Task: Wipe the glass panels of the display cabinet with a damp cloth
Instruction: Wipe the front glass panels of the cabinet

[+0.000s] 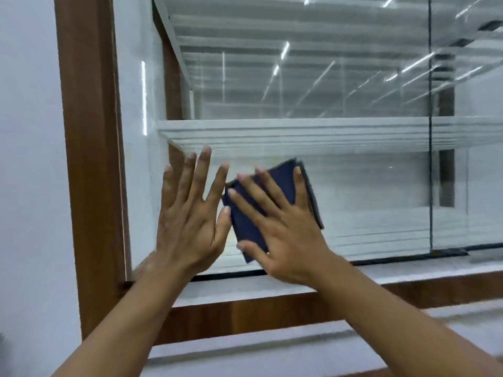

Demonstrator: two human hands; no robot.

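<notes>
Head view: the right hand (277, 232), fingers spread wide, presses a folded dark blue cloth (281, 182) flat on the glass (340, 104), right of the wooden frame (89, 137). The left hand (187, 216), fingers straight and spread, holds nothing, between frame and cloth.

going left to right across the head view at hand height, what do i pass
White wall → brown wooden frame → left hand → right hand pressed flat on the dark blue cloth → dark vertical seam → next glass panel
</notes>
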